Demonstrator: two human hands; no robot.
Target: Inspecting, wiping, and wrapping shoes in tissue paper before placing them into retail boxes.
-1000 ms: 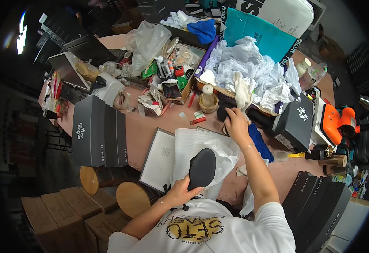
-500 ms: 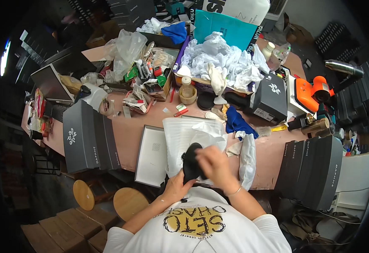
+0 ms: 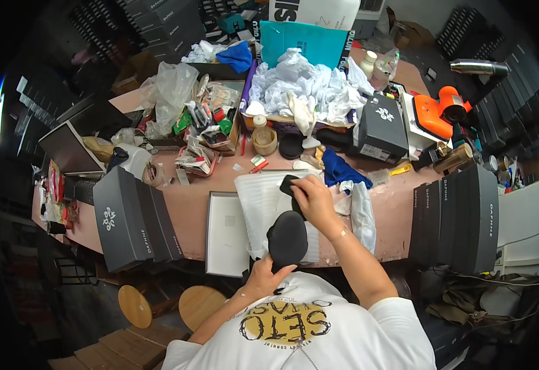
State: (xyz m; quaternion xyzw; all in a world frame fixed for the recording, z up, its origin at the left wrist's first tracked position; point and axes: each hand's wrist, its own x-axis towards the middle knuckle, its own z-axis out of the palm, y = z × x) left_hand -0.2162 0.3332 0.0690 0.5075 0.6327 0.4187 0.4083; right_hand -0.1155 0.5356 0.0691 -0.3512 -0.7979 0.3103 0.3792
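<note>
A black shoe [image 3: 288, 239] is held up over the front of the table, its broad dark sole facing me. My left hand [image 3: 263, 279] is closed around the near end, thumb across the edge. At the far end, my right hand [image 3: 312, 198] has its fingers closed on a squarish black part [image 3: 288, 184] that looks like the heel; the fingers hide where it joins the sole. Beneath the shoe lies white foam wrapping [image 3: 257, 200], next to an open shallow box piece [image 3: 224, 231] with a pale inside.
Dark shoe boxes stand at the left [image 3: 121, 222] and right [image 3: 457, 225]. Behind are a bin of crumpled white paper [image 3: 309, 86], a tray of small items, a roll of tape [image 3: 264, 143], a blue cloth [image 3: 343, 171] and a yellow-handled brush [image 3: 393, 174]. An orange device [image 3: 433, 117] stands back right.
The shoe has turned so its sole shows broadly. My right hand, blurred above the shoe before, has moved farther out and now grips its far end. The whole view has shifted slightly.
</note>
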